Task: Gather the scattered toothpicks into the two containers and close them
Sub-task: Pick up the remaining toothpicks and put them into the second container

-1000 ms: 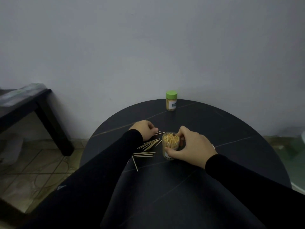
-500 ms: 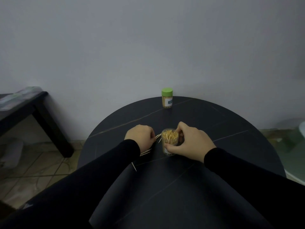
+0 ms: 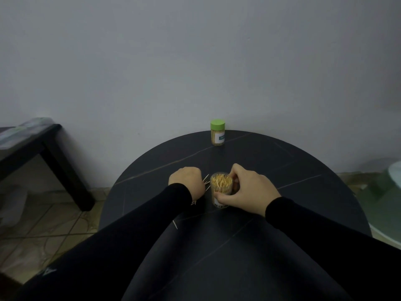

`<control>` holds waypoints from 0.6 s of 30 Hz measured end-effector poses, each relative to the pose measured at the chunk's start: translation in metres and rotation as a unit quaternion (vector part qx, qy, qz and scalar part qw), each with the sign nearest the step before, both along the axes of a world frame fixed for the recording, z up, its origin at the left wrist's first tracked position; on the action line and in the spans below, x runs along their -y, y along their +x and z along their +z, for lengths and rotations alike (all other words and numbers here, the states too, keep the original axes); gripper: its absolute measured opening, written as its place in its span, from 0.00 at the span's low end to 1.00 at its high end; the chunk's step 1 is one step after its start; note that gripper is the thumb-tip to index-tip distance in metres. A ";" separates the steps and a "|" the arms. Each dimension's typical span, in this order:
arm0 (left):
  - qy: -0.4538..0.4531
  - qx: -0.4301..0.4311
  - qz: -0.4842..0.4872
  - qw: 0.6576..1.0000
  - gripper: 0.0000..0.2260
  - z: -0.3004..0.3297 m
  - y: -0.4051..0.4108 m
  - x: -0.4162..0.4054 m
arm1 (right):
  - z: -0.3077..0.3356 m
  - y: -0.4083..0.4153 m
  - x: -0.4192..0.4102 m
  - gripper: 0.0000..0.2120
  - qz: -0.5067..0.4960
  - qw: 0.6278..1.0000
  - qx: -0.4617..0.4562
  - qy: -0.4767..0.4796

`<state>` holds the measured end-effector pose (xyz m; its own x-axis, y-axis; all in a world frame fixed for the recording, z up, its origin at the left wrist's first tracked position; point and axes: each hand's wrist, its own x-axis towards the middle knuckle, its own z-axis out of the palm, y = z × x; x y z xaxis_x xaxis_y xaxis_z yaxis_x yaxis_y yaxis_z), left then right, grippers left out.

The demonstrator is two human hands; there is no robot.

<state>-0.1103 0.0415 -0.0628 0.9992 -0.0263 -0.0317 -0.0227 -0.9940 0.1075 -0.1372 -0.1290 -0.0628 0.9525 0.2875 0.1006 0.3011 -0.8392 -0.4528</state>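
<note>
Right hand (image 3: 249,190) wraps the open container (image 3: 221,190) near the middle of the round table (image 3: 303,192), thumb on the near side, fingers curled round the far side, clamped on its clear wall just under the rim. Container is upright, packed nearly full of toothpicks standing on end, no lid on it and none visible. Left hand (image 3: 186,181) sits just beside it to the left, fingers curled shut as a loose fist over a bunch of loose toothpicks (image 3: 206,181); tips poke out toward the container, cannot tell how many are actually pinched. A few more tips show at the left sleeve, and one stray toothpick (image 3: 175,224) lies apart toward the near-left edge. Second container (image 3: 217,133) with green lid stands closed at the far edge, well apart. Handling guess: toothpicks are very light, stiff, thin, pointed and snap easily, hard to lift flat off a smooth top, so best swept together, pinched mid-length as a bundle and dropped in end-first. Open container is light and likely tippy and slick, so hold low on the wall.
</note>
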 end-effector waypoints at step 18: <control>-0.627 0.119 -0.048 0.769 0.06 0.021 -0.015 0.020 | -0.001 0.003 0.001 0.24 0.007 1.000 0.004 0.005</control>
<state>-0.1252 0.0216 -0.0415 0.9644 0.0389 0.2615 -0.2563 -0.1060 0.9608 -0.1343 -0.1303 -0.0642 0.9475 0.2999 0.1109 0.3165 -0.8300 -0.4593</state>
